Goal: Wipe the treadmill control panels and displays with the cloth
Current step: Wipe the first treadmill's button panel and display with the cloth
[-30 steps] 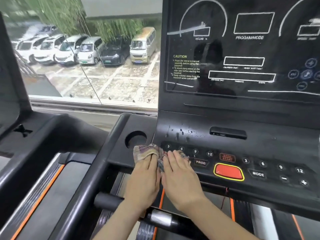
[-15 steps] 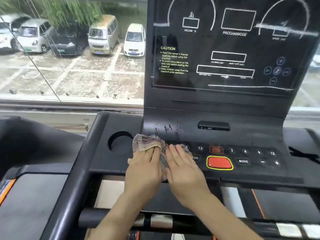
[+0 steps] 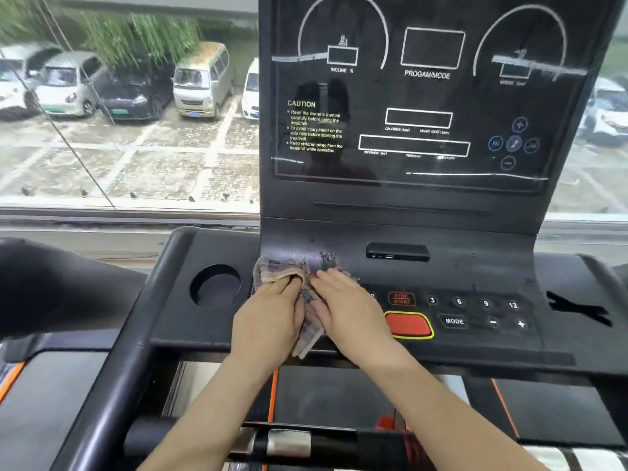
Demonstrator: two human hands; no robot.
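The left hand (image 3: 270,321) clamps its fingers on the cloth (image 3: 272,266), the right hand (image 3: 351,312) presses it with fingers flat together; swiping right across the panel (image 3: 475,339) could trigger the red button (image 3: 407,325).

Both arms, coming in from around six o'clock, are bare to the frame's edge; the left hand (image 3: 272,314) and right hand (image 3: 350,311) are bare too.

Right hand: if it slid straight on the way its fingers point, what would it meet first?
Probably the wet streaked patch just ahead of the right hand, where the control panel curves up toward the display; depth there is hard to judge.
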